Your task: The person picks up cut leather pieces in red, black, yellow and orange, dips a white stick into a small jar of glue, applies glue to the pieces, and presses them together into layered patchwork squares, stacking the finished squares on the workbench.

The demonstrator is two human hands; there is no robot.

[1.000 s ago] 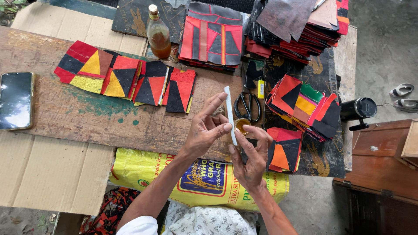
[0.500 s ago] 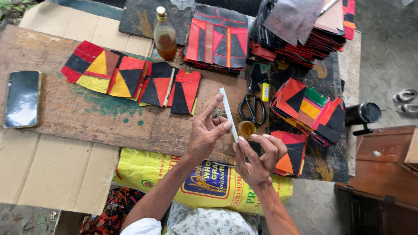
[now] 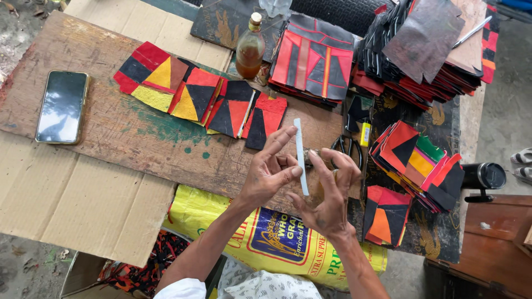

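The left hand (image 3: 269,174) pinches a thin white strip (image 3: 301,156) between thumb and fingertips, holding it nearly upright, its top end rising past the fingers and its lower end dropping just below them. The right hand (image 3: 327,194) sits just beside it, fingers curled and half spread, their tips touching the strip's lower part; whether they pinch it I cannot tell. Beyond the right fingertips a pair of scissors (image 3: 346,148) lies on the dark mat, with a small tube (image 3: 365,133) near it. Past the left fingers, a row of red, black and yellow patchwork pieces (image 3: 205,99) rests on the wooden board (image 3: 111,138). It looks like the strip is being readied by hand. Working it further calls for a steady pinch at both ends, so the thin strip does not bend or slip
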